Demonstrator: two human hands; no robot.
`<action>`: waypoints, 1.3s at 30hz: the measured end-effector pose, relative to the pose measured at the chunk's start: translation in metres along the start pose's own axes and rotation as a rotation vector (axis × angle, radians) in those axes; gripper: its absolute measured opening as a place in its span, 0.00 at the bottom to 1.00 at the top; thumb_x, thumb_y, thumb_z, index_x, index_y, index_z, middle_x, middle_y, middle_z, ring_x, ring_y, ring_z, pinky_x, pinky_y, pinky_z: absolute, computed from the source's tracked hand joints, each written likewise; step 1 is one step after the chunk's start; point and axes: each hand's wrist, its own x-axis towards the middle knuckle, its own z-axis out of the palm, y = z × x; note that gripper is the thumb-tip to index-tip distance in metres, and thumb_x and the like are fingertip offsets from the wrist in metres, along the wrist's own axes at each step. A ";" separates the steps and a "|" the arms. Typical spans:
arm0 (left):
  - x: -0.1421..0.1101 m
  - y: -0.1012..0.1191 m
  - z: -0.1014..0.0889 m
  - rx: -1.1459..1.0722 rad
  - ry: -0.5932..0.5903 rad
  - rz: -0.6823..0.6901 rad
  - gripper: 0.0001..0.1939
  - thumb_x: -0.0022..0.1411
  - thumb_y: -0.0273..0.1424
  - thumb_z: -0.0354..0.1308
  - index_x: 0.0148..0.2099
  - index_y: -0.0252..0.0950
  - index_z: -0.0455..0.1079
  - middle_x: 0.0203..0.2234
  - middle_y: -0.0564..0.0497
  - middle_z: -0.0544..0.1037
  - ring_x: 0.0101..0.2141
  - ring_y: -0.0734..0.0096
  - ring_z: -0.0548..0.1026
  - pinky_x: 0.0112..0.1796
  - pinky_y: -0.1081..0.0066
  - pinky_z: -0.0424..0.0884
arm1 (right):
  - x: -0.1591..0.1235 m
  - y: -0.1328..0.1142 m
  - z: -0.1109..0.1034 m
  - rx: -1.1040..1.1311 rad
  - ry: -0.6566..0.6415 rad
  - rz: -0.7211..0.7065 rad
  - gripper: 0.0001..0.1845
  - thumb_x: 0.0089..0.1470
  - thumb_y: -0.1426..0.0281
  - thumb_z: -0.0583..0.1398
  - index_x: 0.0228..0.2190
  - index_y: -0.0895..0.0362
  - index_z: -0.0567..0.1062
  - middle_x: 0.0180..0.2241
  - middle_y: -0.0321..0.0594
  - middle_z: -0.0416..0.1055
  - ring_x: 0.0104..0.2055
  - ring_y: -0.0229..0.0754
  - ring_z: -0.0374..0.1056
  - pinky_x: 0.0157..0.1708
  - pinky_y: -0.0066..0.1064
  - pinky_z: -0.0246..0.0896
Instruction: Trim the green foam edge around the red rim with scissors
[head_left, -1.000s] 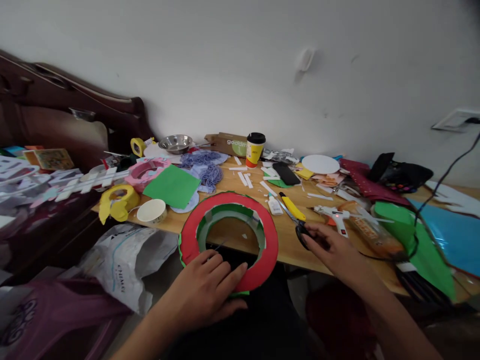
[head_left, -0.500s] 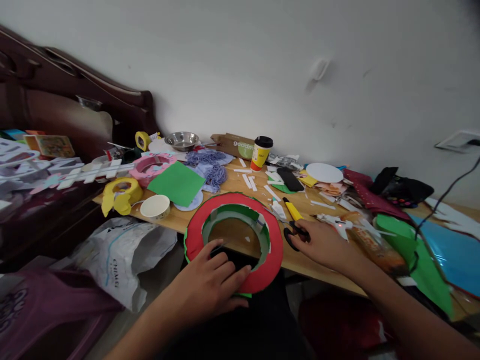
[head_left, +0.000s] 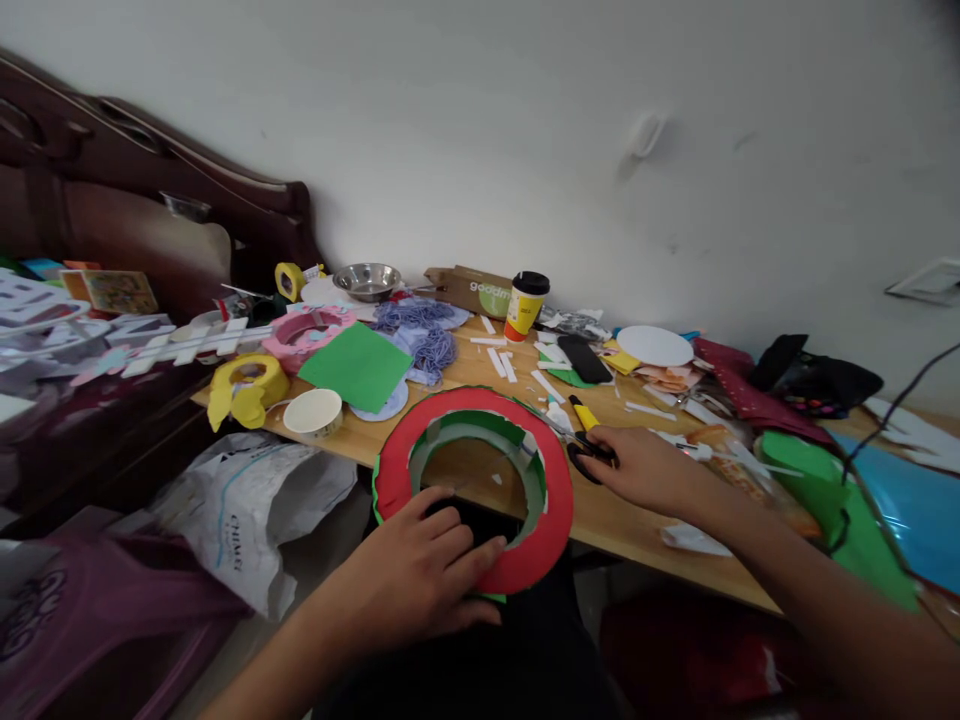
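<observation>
A red and green paper ring [head_left: 546,500] tilts toward me at the table's front edge, with a grey-white inner wall. My left hand [head_left: 435,565] grips its near side, fingers over the rim and reaching into the opening. At the ring's right side, my right hand [head_left: 637,465] is closed on black-handled scissors [head_left: 587,455]. The blades reach toward the ring's upper right edge; whether they touch it I cannot tell. A yellow utility knife [head_left: 583,412] and a small white bottle [head_left: 556,412] lie just beyond the scissors.
On the wooden table [head_left: 480,375] lie white paper strips, a green sheet [head_left: 356,367], purple yarn [head_left: 429,345] and a phone [head_left: 585,359]. A lidded cup [head_left: 526,305] stands at the back. A white bowl [head_left: 313,412] sits near the left edge. Green and blue sheets lie right.
My right hand with the scissors has shifted slightly left and up, closer to the ring. The view has shifted a little; my left hand keeps its grip.
</observation>
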 end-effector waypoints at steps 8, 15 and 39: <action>0.000 -0.005 -0.003 -0.029 -0.005 0.018 0.23 0.72 0.46 0.53 0.57 0.33 0.70 0.31 0.51 0.78 0.33 0.64 0.76 0.50 0.51 0.73 | 0.000 0.002 -0.001 -0.049 -0.018 -0.019 0.14 0.66 0.61 0.53 0.37 0.55 0.74 0.37 0.47 0.79 0.38 0.49 0.73 0.32 0.33 0.53; 0.002 -0.010 -0.003 -0.023 0.038 0.058 0.22 0.72 0.45 0.53 0.55 0.33 0.71 0.30 0.51 0.77 0.31 0.67 0.75 0.49 0.57 0.74 | 0.002 -0.001 -0.003 -0.051 -0.020 0.014 0.14 0.64 0.62 0.54 0.40 0.56 0.75 0.39 0.48 0.80 0.39 0.51 0.73 0.33 0.34 0.54; 0.000 -0.021 -0.006 -0.052 0.030 0.097 0.21 0.73 0.43 0.53 0.56 0.32 0.71 0.30 0.50 0.77 0.31 0.67 0.75 0.49 0.57 0.75 | 0.019 -0.003 -0.013 -0.040 -0.045 -0.055 0.14 0.65 0.63 0.53 0.38 0.56 0.76 0.39 0.48 0.79 0.39 0.50 0.72 0.34 0.34 0.55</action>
